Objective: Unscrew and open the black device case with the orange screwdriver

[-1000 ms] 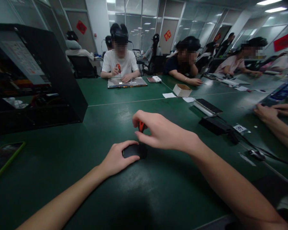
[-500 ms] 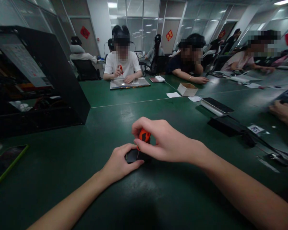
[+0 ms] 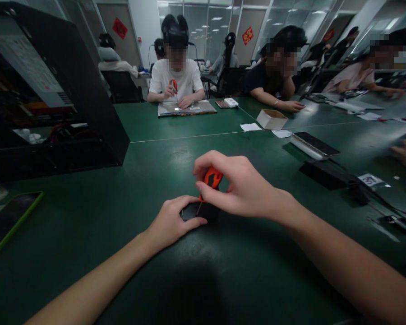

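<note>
A small black device, about the size of a computer mouse, lies on the green table in front of me. My left hand grips its left end between thumb and fingers. Above it, my right hand is closed around the orange and black handle of a screwdriver. The screwdriver stands slightly tilted, with its thin shaft pointing down at the device's top. Its tip is too small to make out, and my right hand covers part of the device's right end.
A black computer case, open-sided, stands at left. Nearer lies a green-edged phone. On the right are a black power adapter, cables and a dark-topped device. Across the table, a person works beside a small box.
The view has tilted down slightly, so everything sits higher in the picture. Both hands keep their grips, and the screwdriver leans a little more to the right.
</note>
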{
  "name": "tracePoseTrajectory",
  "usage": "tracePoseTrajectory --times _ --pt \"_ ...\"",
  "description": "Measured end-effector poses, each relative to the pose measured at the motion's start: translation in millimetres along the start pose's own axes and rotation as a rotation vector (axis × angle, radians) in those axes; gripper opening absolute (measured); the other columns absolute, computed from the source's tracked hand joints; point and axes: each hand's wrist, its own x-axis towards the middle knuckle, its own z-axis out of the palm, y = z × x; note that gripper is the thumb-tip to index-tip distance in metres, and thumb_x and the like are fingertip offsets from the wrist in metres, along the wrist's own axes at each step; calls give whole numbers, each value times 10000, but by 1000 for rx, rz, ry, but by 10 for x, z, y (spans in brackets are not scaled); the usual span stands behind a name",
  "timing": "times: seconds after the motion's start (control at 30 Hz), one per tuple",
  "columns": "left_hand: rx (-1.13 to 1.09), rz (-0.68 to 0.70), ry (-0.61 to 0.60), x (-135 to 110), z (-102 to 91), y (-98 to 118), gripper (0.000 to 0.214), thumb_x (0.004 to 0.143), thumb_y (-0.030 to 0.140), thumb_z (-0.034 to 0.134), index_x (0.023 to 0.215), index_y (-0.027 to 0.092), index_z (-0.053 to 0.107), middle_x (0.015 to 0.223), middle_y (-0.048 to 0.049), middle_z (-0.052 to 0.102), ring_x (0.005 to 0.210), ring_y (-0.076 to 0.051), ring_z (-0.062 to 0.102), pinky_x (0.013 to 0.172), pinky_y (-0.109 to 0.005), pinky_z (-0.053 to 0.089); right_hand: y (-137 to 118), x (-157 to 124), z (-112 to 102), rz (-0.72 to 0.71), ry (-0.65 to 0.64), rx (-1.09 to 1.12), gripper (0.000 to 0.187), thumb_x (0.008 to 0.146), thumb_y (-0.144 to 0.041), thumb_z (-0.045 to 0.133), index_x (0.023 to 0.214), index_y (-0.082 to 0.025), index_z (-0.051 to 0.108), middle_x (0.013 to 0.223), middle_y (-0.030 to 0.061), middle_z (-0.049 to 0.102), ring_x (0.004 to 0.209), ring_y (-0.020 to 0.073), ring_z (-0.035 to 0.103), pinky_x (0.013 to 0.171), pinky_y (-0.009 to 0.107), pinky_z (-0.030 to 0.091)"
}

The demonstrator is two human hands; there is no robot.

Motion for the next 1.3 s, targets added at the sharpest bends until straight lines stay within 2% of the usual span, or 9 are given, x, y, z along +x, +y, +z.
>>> tracePoseTrajectory --times 0.17,0.47,0.77,1.13,1.3 --pt "10 -18 10 -11 9 -3 419 787 365 846 1147 209 697 1075 -51 770 934 -259 731 879 -366 565 31 -3 51 25 1 23 135 879 -115 590 992 -171 542 887 4 645 717 107 605 655 226 464" --pt "24 -3 18 -2 4 23 373 807 358 826 1126 208 705 1032 -35 767 892 -238 727 842 -338 561 12 -18 30 22 51 -30 131 890 -138 584 1002 -195 544 898 0 667 721 118 617 661 236 469" --pt "37 15 10 -5 1 16 366 826 355 817 1141 210 699 1062 -47 763 933 -243 719 878 -347 559 41 -24 46 28 75 -46 125 879 -136 575 985 -196 546 887 -2 667 709 117 610 663 238 462" --pt "43 8 10 -23 9 1 379 824 374 819 1138 203 694 1038 -41 758 888 -237 719 838 -335 552 13 -23 57 10 62 -54 125 893 -141 589 997 -194 547 905 1 670 729 121 615 676 239 468" --pt "47 28 17 -25 19 -20 384 832 375 812 1145 194 683 1046 -47 750 903 -238 714 835 -335 546 -23 -11 -9 0 -18 -29 115 876 -121 602 959 -183 553 892 2 668 726 114 616 664 227 456"
